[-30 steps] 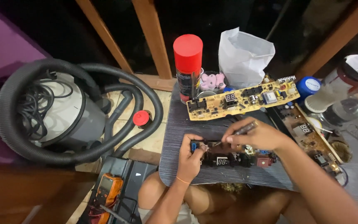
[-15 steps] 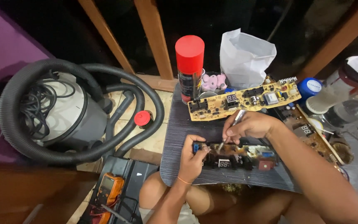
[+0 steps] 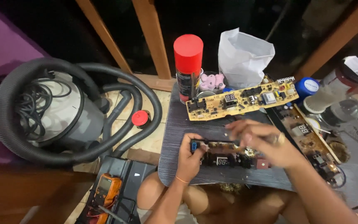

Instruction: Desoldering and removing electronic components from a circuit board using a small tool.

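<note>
Steadying the dark circuit board (image 3: 228, 155) on the tabletop (image 3: 179, 132).
My left hand (image 3: 189, 157) grip pinches its end; right hand (image 3: 257, 143) blurred, grip unclear — best kept light.

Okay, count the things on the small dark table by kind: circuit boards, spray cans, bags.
Circuit boards: 3 (yellow board, dark board under the hands, brown board at the right)
Red-capped spray cans: 1
White plastic bags: 1
Total: 5
</note>
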